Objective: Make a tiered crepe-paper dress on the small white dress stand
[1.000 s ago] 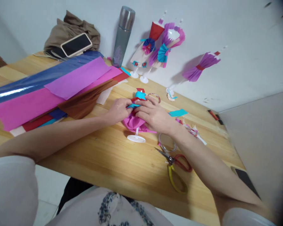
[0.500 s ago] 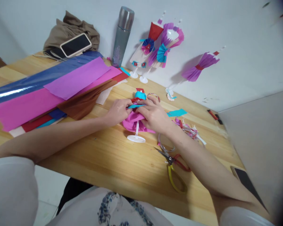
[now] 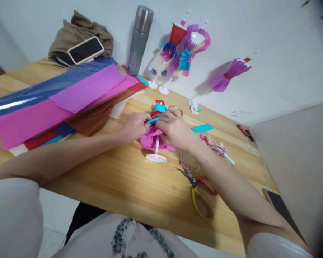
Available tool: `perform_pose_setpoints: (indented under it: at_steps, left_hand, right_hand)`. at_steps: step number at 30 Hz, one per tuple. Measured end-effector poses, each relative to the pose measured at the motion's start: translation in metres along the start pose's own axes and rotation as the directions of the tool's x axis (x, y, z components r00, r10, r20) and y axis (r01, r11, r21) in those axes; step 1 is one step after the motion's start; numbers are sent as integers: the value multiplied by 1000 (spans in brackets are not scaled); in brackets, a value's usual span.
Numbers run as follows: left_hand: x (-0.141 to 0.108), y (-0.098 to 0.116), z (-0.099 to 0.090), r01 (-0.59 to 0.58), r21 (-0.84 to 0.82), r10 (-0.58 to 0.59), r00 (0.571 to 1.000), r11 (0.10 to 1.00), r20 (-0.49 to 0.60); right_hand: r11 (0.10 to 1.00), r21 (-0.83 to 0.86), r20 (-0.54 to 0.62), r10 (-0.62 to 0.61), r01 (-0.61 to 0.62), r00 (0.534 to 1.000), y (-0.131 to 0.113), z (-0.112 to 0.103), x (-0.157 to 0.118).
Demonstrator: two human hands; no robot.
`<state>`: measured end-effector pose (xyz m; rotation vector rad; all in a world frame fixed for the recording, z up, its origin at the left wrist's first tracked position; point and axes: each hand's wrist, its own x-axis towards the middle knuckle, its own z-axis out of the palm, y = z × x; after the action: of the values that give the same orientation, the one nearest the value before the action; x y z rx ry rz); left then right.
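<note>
From where I stand, the miniature dress form (image 3: 151, 133) is mid-worktop (image 3: 134, 186), its white base (image 3: 156, 158) towards the front edge, and it looks partway dressed: the magenta skirt (image 3: 147, 143) is on, with red and turquoise paper (image 3: 160, 108) showing beyond it. The middle seems unfinished — the left hand (image 3: 136, 125) pinches a turquoise strip (image 3: 154, 120) there, and I see no sign of it being fastened. The right hand (image 3: 176, 127) curls over the other side; whether it holds strip or skirt I can't tell. Two of the three dressed forms (image 3: 228, 76) along the back edge wear fan rosettes; none shows here. Both hands hide much of the garment — and whether the form stands upright or tilts, I can't make out.
</note>
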<state>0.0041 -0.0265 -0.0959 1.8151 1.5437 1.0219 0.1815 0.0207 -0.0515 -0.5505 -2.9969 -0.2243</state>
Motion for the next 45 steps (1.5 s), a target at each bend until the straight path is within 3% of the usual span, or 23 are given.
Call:
perform_pose_setpoints:
  at_steps: [9, 15, 19, 29, 33, 38, 45]
  left_hand:
    - [0, -1, 3, -13, -42, 13, 1000, 999, 15]
    - [0, 1, 2, -6, 23, 6, 1000, 1000, 8]
    - [-2, 5, -1, -18, -20, 19, 999, 1000, 48]
    - [-8, 20, -8, -25, -20, 26, 995, 1000, 93]
    - [-9, 18, -5, -66, 31, 62, 991, 997, 117]
    - [-9, 18, 2, -57, 168, 45, 996, 984, 71]
    - [-3, 20, 9, -65, 223, 63, 998, 973, 19]
  right_hand:
    - [998, -45, 41, 52, -50, 998, -3, -2, 5]
    - [990, -72, -41, 116, -118, 992, -5, 4, 4]
    - [977, -129, -102, 156, -168, 983, -7, 11, 4]
    - [961, -111, -32, 251, -253, 967, -10, 8, 5]
    - [959, -93, -28, 266, -268, 964, -9, 8, 5]
    - [956, -81, -3, 281, -281, 960, -9, 8, 4]
    - [952, -66, -29, 299, -300, 954, -8, 5, 2]
